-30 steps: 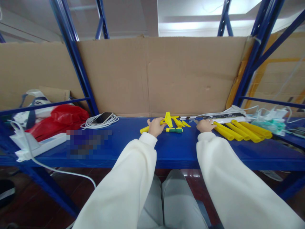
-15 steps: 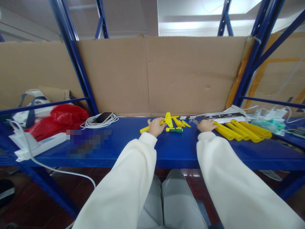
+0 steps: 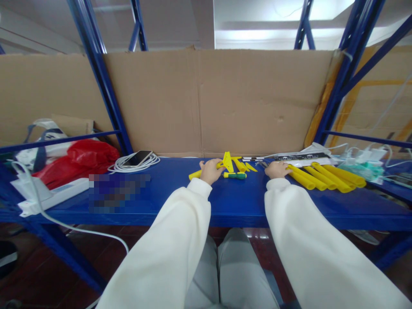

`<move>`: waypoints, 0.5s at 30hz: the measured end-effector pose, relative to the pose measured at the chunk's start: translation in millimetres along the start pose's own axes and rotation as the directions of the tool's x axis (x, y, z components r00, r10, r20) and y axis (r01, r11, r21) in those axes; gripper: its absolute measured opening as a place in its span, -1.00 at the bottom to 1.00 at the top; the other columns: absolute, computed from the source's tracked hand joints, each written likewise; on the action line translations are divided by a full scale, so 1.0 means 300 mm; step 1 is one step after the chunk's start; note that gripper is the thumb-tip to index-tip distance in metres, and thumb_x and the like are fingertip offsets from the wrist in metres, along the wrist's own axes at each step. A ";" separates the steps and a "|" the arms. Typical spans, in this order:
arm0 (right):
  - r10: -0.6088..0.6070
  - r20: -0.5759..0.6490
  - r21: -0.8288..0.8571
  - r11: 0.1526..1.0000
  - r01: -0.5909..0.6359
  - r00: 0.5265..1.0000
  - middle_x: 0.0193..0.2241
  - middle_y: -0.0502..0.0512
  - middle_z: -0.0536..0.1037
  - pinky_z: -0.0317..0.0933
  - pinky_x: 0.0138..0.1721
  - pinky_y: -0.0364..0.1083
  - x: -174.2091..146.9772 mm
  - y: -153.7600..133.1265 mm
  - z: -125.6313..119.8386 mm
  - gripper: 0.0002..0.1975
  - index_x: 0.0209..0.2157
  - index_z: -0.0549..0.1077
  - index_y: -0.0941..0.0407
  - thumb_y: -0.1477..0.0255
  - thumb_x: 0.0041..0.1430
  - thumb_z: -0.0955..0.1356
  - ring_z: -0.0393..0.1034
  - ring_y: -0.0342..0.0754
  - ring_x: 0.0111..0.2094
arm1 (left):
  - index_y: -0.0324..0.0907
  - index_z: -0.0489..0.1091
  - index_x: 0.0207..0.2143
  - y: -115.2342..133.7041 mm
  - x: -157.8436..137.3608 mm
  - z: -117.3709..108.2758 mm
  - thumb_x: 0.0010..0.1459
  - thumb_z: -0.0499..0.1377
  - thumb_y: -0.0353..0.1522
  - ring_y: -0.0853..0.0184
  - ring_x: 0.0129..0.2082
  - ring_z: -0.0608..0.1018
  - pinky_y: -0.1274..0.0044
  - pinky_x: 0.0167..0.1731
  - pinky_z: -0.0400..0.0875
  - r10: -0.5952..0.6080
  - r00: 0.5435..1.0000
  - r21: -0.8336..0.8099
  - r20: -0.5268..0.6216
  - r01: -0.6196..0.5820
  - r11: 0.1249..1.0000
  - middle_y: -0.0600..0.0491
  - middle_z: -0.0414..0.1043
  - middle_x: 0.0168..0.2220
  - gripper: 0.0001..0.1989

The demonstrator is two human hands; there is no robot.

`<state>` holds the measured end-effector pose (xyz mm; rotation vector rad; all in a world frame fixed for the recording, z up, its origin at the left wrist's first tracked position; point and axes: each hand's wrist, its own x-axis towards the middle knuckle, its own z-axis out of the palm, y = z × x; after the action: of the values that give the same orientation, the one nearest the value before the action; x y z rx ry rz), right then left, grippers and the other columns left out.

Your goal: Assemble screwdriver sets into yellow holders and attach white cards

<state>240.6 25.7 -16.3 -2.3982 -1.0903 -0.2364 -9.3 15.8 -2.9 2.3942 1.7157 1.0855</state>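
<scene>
My left hand (image 3: pixel 210 171) is closed round the yellow handle (image 3: pixel 195 175) of a scraper-like tool. Its flat, triangular yellow head (image 3: pixel 228 162) stands up past my fingertips. Just right of that hand lies a screwdriver (image 3: pixel 235 175) with a green and yellow handle. More yellow pieces (image 3: pixel 251 167) lie behind it. My right hand (image 3: pixel 277 170) is low over the table with its fingers curled; a small grey metal piece (image 3: pixel 263 164) shows at its fingertips, its kind unclear. Several yellow tubes (image 3: pixel 328 178) lie side by side against its right.
A white-and-black packet (image 3: pixel 299 159) lies behind the tubes. On the left are a phone (image 3: pixel 139 158) on a coiled white cable (image 3: pixel 120 166), a red bag (image 3: pixel 93 159) and a power strip (image 3: pixel 64 195). Cardboard (image 3: pixel 206 103) backs the blue table (image 3: pixel 180 206).
Both hands keep almost the same places. My right hand has shifted very slightly left, and slightly more of the grey metal piece shows at its fingertips.
</scene>
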 end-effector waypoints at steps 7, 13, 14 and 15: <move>-0.040 -0.030 0.087 0.995 0.042 0.999 0.10 0.52 0.37 0.03 0.09 0.32 -0.002 0.007 -0.023 -0.58 0.01 0.49 0.32 0.51 0.13 0.28 0.16 0.31 0.16 | 0.00 0.51 -0.03 0.001 0.000 -0.003 0.19 0.19 -0.30 0.17 0.09 0.48 0.29 0.12 0.06 -0.001 1.000 0.012 0.011 0.001 1.000 0.03 0.53 0.04 -0.71; -0.067 -0.056 0.441 0.893 0.085 0.996 -0.09 0.36 0.51 0.17 0.00 0.13 0.029 -0.021 -0.043 -0.81 -0.29 0.55 0.21 0.43 0.12 0.32 0.29 0.20 0.02 | 0.01 0.50 -0.03 0.003 -0.001 -0.008 0.19 0.19 -0.28 0.17 0.09 0.48 0.30 0.11 0.07 0.004 1.000 0.025 0.026 -0.005 1.000 0.04 0.53 0.04 -0.71; -0.089 -0.038 0.535 0.839 0.096 0.995 -0.17 0.31 0.54 0.20 -0.04 0.08 0.028 -0.035 -0.047 -0.85 -0.37 0.53 0.18 0.42 0.10 0.34 0.33 0.17 -0.04 | 0.02 0.51 -0.03 0.004 -0.001 -0.008 0.18 0.19 -0.28 0.17 0.09 0.48 0.30 0.11 0.08 0.003 1.000 0.029 0.030 -0.004 1.000 0.04 0.53 0.04 -0.71; -0.124 -0.014 0.633 0.767 0.105 0.992 -0.26 0.26 0.56 0.23 -0.09 0.03 0.024 -0.051 -0.050 -0.88 -0.44 0.50 0.16 0.40 0.08 0.36 0.37 0.13 -0.12 | 0.02 0.51 -0.04 0.004 -0.002 -0.009 0.18 0.20 -0.28 0.17 0.09 0.48 0.30 0.11 0.08 0.000 0.999 0.032 0.035 -0.001 0.999 0.05 0.53 0.04 -0.72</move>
<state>234.7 31.5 4.7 -1.7305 -1.1095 0.1210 -9.7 13.8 -0.5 2.4174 1.7343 1.0180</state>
